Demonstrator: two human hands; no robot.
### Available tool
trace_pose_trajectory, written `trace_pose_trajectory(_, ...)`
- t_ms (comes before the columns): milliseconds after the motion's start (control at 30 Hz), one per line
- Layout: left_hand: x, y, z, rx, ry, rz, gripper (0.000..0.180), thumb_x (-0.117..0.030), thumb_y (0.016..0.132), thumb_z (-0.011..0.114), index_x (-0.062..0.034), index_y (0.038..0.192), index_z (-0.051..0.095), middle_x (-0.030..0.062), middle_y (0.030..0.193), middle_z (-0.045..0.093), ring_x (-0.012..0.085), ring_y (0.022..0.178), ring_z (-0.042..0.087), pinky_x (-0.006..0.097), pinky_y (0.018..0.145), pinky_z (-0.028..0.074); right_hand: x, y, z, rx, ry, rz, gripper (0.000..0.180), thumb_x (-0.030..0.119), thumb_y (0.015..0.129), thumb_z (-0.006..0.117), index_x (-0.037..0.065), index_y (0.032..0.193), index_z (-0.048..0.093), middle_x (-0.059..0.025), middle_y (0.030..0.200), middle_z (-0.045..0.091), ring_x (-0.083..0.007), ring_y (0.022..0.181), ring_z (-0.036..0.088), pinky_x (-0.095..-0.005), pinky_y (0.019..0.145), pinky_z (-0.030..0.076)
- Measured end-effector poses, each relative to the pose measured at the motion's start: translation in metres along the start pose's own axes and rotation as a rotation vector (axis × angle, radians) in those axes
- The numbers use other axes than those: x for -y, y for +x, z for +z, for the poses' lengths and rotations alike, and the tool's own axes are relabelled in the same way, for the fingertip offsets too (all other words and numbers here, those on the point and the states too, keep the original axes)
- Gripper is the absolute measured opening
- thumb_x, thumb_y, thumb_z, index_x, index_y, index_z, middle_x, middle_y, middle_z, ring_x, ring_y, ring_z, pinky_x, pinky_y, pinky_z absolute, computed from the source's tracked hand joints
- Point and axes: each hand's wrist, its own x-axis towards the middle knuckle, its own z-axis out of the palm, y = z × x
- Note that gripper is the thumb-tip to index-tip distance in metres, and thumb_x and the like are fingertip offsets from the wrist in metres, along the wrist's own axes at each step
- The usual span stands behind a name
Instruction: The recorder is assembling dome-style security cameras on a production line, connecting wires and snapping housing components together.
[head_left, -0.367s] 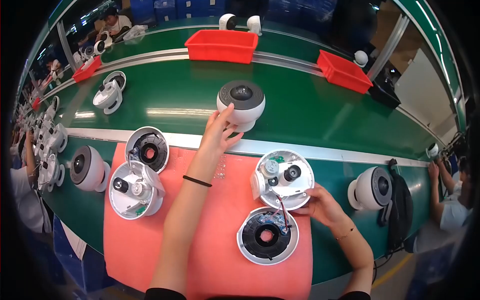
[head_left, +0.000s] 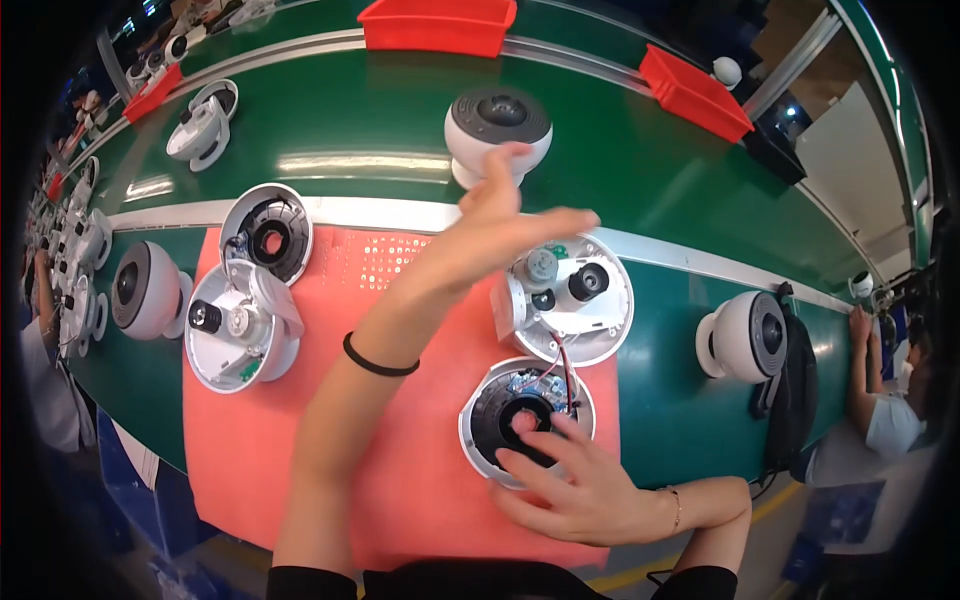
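Raised over the pink mat [head_left: 400, 440], my left hand [head_left: 480, 235] has its fingers apart and nothing in them. Behind its fingertips a closed white, dark-faced ball-shaped camera [head_left: 485, 125] stands on the green belt; I cannot tell whether they touch. My right hand [head_left: 575, 485] is spread open at the near edge of a round black-lined cover [head_left: 490, 405]. Wires join this cover to an opened white camera shell [head_left: 600, 320] with a lens and a motor inside. On the left lie a second opened shell [head_left: 225, 345] and its cover [head_left: 290, 215].
Small screws [head_left: 390, 262] lie in rows on the mat. Closed cameras stand at the left [head_left: 145, 290] and right [head_left: 745, 335], the latter beside a black bag [head_left: 797, 390]. Red bins [head_left: 435, 25] line the far rail. Co-workers sit at both sides.
My left hand has come off the closed camera on the belt and moved back to the right. My right hand has left the opened shell and moved down to the cover. The view has tilted down.
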Motion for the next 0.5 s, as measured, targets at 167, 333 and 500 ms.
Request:
trace_pose_trajectory(167, 0.01, -0.016, 0.012, 0.115, 0.247, 0.028, 0.097, -0.039, 0.065, 0.074, -0.001, 0.131, 0.014, 0.034, 0.13, 0.024, 0.0408, 0.128, 0.023, 0.045, 0.101, 0.025, -0.002, -0.001, 0.021, 0.125, -0.085, -0.056, 0.03, 0.012, 0.068, 0.058, 0.012, 0.098, 0.059, -0.0061, 0.09, 0.057, -0.0198, 0.085, 0.056, -0.0364, 0.082, 0.044)
trace_pose_trajectory(333, 0.015, -0.021, 0.009, 0.211, 0.247, 0.083, 0.095, -0.036, 0.058, 0.08, -0.0059, 0.129, 0.025, 0.032, 0.129, 0.033, 0.0415, 0.126, 0.028, 0.043, 0.099, 0.03, -0.001, -0.001, 0.025, 0.148, -0.108, -0.04, 0.03, 0.011, 0.066, 0.057, 0.011, 0.096, 0.059, -0.0056, 0.088, 0.056, -0.0184, 0.085, 0.056, -0.0307, 0.081, 0.045)
trace_pose_trajectory(500, 0.02, -0.016, 0.0, 0.266, 0.406, 0.192, 0.092, -0.027, 0.054, 0.081, -0.0082, 0.13, 0.033, 0.0212, 0.122, 0.047, 0.0318, 0.115, 0.045, 0.036, 0.095, 0.037, 0.01, 0.0, -0.009, 0.136, -0.018, -0.071, 0.026, 0.011, 0.067, 0.058, 0.009, 0.093, 0.06, -0.0057, 0.089, 0.057, -0.0176, 0.085, 0.057, -0.0293, 0.081, 0.046)
